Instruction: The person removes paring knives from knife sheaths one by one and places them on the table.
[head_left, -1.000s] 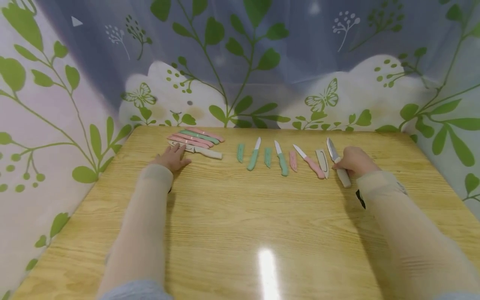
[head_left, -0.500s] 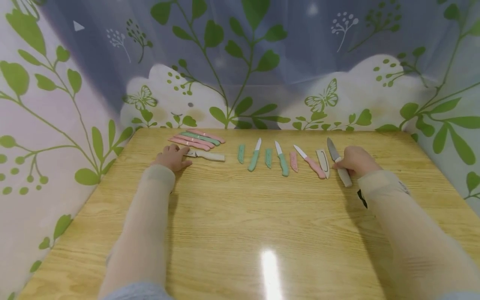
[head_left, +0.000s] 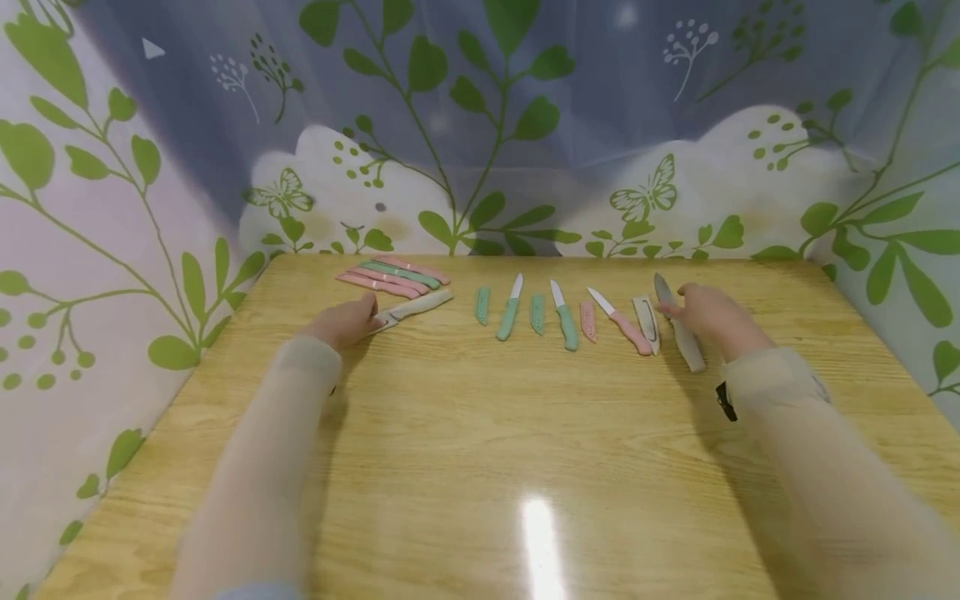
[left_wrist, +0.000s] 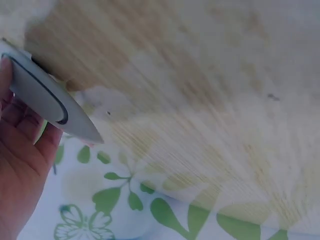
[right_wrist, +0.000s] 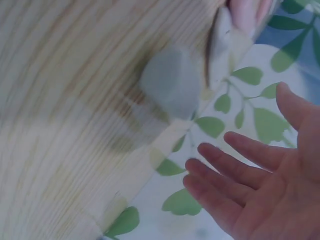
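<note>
My left hand [head_left: 343,323] grips a cream knife [head_left: 420,305] by its sheath end at the left. In the left wrist view the thumb and fingers hold the cream sheath [left_wrist: 47,95], marked with a dark looped groove. My right hand [head_left: 722,320] hovers by a larger cream-handled knife [head_left: 687,343] with a bare grey blade, lying on the table. In the right wrist view its fingers [right_wrist: 235,175] are spread, straight and hold nothing. Beside that knife lies its loose cream sheath [head_left: 646,323].
Several sheathed pink and green knives [head_left: 393,277] lie at the back left. Across the middle of the wooden table [head_left: 480,433] lie green knives [head_left: 508,318], a pink knife [head_left: 630,333], green sheaths [head_left: 482,306] and a pink sheath [head_left: 588,322]. A patterned curtain [head_left: 480,125] stands behind.
The left hand has gone from resting on the cream knife to gripping it; its handle has swung away toward the back. The right hand has let go of the larger knife and its fingers have opened.
</note>
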